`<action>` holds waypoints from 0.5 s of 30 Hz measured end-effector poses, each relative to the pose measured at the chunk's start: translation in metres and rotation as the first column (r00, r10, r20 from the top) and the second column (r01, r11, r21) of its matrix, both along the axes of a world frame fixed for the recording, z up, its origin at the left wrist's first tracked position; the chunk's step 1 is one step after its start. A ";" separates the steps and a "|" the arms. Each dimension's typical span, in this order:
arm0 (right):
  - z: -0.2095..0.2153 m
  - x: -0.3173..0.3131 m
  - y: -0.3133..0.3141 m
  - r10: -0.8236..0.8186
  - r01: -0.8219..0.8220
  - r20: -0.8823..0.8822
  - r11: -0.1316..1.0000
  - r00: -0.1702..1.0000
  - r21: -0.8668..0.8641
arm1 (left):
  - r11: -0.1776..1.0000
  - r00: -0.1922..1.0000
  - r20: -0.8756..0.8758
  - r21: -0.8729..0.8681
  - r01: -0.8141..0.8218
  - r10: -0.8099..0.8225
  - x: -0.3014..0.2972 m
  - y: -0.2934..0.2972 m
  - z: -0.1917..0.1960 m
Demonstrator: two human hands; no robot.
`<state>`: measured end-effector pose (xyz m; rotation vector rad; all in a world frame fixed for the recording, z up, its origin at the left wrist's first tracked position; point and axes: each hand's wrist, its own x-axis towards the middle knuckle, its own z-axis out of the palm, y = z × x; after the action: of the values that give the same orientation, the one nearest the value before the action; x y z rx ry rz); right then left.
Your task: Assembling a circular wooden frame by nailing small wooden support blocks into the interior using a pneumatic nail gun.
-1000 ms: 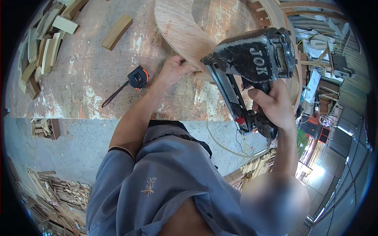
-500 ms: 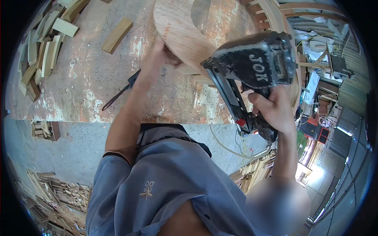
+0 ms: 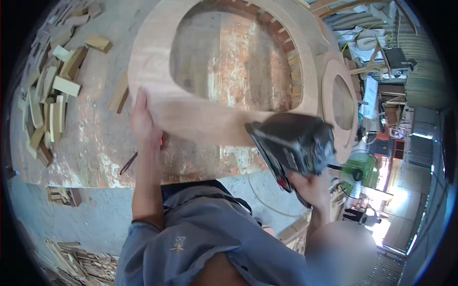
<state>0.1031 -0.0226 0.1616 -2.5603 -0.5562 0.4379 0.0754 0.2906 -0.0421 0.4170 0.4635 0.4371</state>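
A pale plywood ring (image 3: 195, 119) with a wide rounded opening lies raised over the worktable in front of me. My left hand (image 3: 145, 124) grips its left near edge, thumb on top and the other fingers largely hidden beneath. In my right hand (image 3: 312, 193) is a black nail gun (image 3: 296, 143), held by the handle. Its nose is at the ring's near right edge; motion blur hides whether it touches. A slim dark tool (image 3: 129, 163) lies on the table beside my left forearm, partly covered by it.
Loose wooden blocks (image 3: 67, 86) are heaped at the table's left, and another block (image 3: 119, 93) lies near the ring. A second, smaller plywood ring (image 3: 341, 102) is at the right. Beyond it stands a green fan (image 3: 358, 171). A hose (image 3: 267, 205) hangs below the table edge.
The plywood ring has shifted left across the table, together with my left hand, and now partly covers the single block. My view has moved, showing more of the ring. The nail gun appears lower.
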 end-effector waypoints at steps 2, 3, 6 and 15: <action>-0.015 -0.006 -0.034 -0.154 0.154 -0.016 0.988 0.988 0.010 | 0.978 0.961 -0.181 0.069 -0.197 0.206 -0.018 -0.003 -0.001; -0.021 -0.008 -0.054 -0.302 0.302 -0.031 0.953 0.953 -0.015 | 0.982 0.969 -0.159 0.041 -0.184 0.188 -0.023 -0.016 0.003; -0.029 0.000 -0.071 -0.367 0.370 -0.073 0.928 0.928 0.044 | 0.861 0.862 -0.418 0.506 -0.042 0.288 0.002 -0.073 -0.035; -0.045 0.021 -0.044 -0.342 0.418 -0.290 0.870 0.894 0.262 | 0.399 0.682 -0.661 0.744 0.537 0.313 -0.039 0.025 0.022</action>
<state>0.1244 -0.0668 0.1166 -2.1908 -0.0176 0.4572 0.0365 0.3159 -0.0198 1.8241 0.9644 0.3154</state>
